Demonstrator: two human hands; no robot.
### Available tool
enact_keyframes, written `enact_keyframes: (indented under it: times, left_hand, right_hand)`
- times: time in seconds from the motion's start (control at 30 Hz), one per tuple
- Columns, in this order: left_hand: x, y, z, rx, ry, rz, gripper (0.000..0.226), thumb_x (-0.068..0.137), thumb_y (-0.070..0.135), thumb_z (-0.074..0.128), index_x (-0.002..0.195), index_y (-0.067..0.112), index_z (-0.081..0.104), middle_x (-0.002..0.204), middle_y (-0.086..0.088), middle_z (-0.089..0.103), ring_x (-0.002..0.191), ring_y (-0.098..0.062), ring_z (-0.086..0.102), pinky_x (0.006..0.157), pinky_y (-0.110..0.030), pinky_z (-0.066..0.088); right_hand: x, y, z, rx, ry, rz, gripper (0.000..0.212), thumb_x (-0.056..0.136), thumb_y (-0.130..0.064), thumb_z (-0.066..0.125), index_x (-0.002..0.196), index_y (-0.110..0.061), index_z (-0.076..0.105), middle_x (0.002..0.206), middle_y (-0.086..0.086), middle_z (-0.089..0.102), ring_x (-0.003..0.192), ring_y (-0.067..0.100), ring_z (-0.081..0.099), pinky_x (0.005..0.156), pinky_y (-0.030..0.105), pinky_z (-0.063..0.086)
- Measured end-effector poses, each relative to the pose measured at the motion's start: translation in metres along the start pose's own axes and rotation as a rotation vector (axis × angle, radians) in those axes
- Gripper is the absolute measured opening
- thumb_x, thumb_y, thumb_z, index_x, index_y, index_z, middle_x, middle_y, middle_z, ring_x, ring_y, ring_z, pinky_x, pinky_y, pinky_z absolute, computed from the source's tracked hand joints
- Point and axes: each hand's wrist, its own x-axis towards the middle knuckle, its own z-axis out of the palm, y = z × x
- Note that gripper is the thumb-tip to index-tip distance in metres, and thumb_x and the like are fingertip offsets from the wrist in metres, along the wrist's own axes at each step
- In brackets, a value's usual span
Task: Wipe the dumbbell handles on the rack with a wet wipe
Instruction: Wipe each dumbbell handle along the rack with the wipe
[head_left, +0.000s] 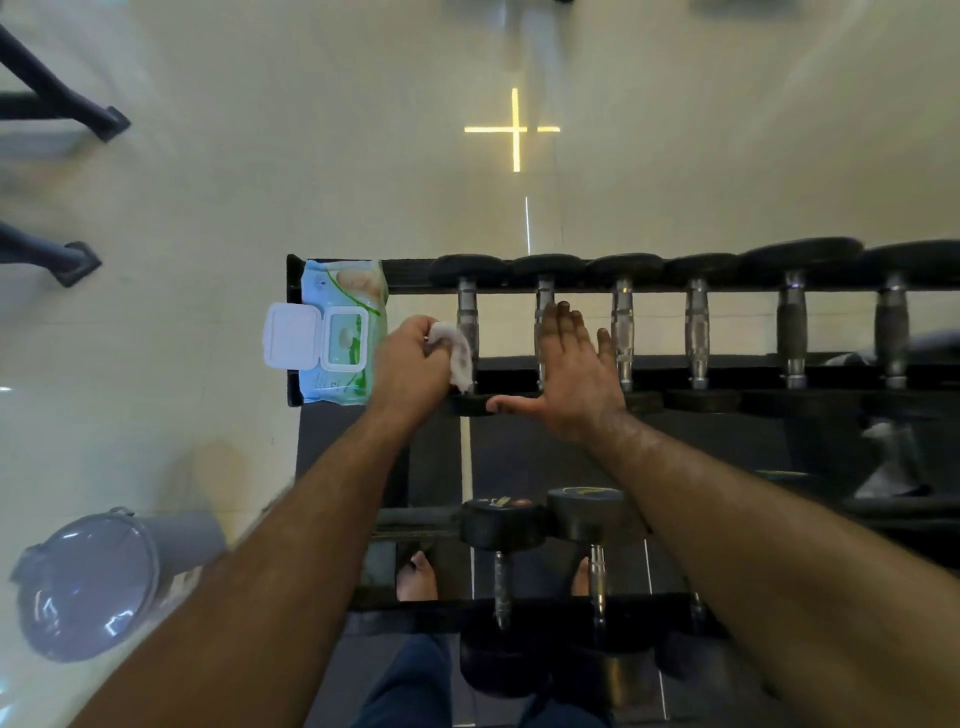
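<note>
— Wipe (457, 353) first: where was it, and how was it held?

— Bunched in the left hand (410, 369), whose fingers curled round it and pressed it against the leftmost dumbbell handle (467, 325) on the top rail, near that handle's lower end. I'd judge that handle was the one being cleaned.

— And the right hand (569, 379)?

— Flat, fingers straight, thumb spread toward nine o'clock, gripping nothing. It lay over the second handle (544, 306), probably to steady that dumbbell or the body while the left hand rubbed.

— What else was around?

— The wet wipe pack (345, 332) sat at nine o'clock of the left hand, lid flipped open, on the rack's (727, 364) end, handy for a fresh sheet. Four more handles ran toward three o'clock. A grey lidded bin (88, 582) stood at seven o'clock on the floor. Lower-tier dumbbells (545, 519) lay at six o'clock. The right palm covered the second handle, so it would have had to lift away before wiping there.
</note>
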Motion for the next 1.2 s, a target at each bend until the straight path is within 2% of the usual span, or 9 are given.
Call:
enact_keyframes:
  times: [0.13,0.23,0.37,0.6,0.7,0.77,1.0,1.1,1.2]
  left_hand:
    - [-0.017,0.016,0.029,-0.253,0.088,-0.186,0.021,0.097,0.029,0.062,0.117,0.025,0.068,0.110,-0.001,0.073,0.101,-0.022,0.073,0.085,-0.053,0.064]
    - [-0.026,0.032,0.056,-0.532,0.081,-0.305,0.018,0.101,0.018,0.068,0.118,0.016,0.071,0.116,-0.009,0.076,0.103,-0.023,0.076,0.085,-0.046,0.065]
    - [-0.021,0.057,0.092,-0.620,0.109,-0.285,0.020,0.096,0.018,0.076,0.115,0.013,0.073,0.111,-0.010,0.078,0.098,-0.023,0.078,0.082,-0.044,0.065]
    - [0.014,0.080,0.127,-0.091,0.226,0.054,0.022,0.094,0.016,0.075,0.115,0.018,0.077,0.096,0.007,0.078,0.091,-0.004,0.074,0.085,-0.030,0.064]
    - [0.024,0.079,0.134,0.160,0.273,0.221,0.013,0.097,0.020,0.067,0.100,0.024,0.079,0.078,0.016,0.070,0.076,0.001,0.066,0.072,-0.023,0.057]
    - [0.030,0.078,0.138,0.350,0.311,0.349,0.018,0.096,0.011,0.063,0.084,0.020,0.072,0.071,0.012,0.063,0.066,-0.004,0.056,0.063,-0.027,0.048]
    - [0.057,0.060,0.154,0.746,0.275,0.560,0.010,0.087,-0.001,0.069,0.093,0.002,0.076,0.088,-0.011,0.062,0.081,-0.031,0.059,0.065,-0.042,0.054]
    - [0.049,0.056,0.148,0.914,0.105,0.597,0.023,0.087,-0.002,0.070,0.105,0.008,0.080,0.097,-0.006,0.064,0.090,-0.025,0.058,0.074,-0.036,0.055]
    - [0.028,0.053,0.136,1.068,-0.287,0.606,0.014,0.091,0.013,0.072,0.104,0.014,0.079,0.103,-0.002,0.065,0.090,-0.016,0.053,0.075,-0.027,0.040]
  right_hand:
    - [-0.002,0.064,-0.017,-0.093,0.098,-0.106,0.146,0.064,-0.112,0.002,0.172,-0.013,-0.005,0.179,0.012,-0.013,0.166,0.031,-0.010,0.134,0.057,0.000]
    - [0.001,0.105,-0.015,-0.054,0.095,-0.088,0.140,0.070,-0.110,0.015,0.169,-0.017,-0.019,0.177,0.007,-0.024,0.165,0.032,-0.016,0.134,0.056,0.002]
    - [0.005,0.110,-0.009,0.063,-0.020,-0.145,0.159,0.062,-0.106,0.053,0.159,-0.021,-0.040,0.164,-0.001,-0.052,0.158,0.025,-0.036,0.134,0.052,-0.006]
    - [0.007,0.117,-0.007,0.124,-0.027,-0.159,0.170,0.053,-0.107,0.060,0.158,-0.021,-0.042,0.162,-0.002,-0.053,0.157,0.022,-0.038,0.133,0.057,-0.004]
    - [0.009,0.117,-0.004,0.126,-0.019,-0.167,0.168,0.054,-0.106,0.059,0.159,-0.020,-0.040,0.163,-0.002,-0.052,0.157,0.021,-0.037,0.133,0.058,-0.005]
    - [0.010,0.118,-0.004,0.134,-0.019,-0.170,0.168,0.055,-0.106,0.060,0.159,-0.020,-0.040,0.163,-0.002,-0.052,0.157,0.020,-0.038,0.132,0.059,-0.006]
    - [0.008,0.117,-0.004,0.106,-0.013,-0.166,0.166,0.057,-0.106,0.058,0.160,-0.018,-0.038,0.163,-0.002,-0.053,0.158,0.021,-0.036,0.132,0.059,-0.008]
    - [0.007,0.116,-0.005,0.101,-0.014,-0.165,0.166,0.057,-0.107,0.056,0.160,-0.018,-0.039,0.163,-0.002,-0.053,0.157,0.020,-0.038,0.131,0.061,-0.007]
    - [0.006,0.116,-0.005,0.088,-0.020,-0.162,0.166,0.058,-0.107,0.056,0.159,-0.017,-0.041,0.163,-0.002,-0.053,0.156,0.019,-0.040,0.131,0.061,-0.008]
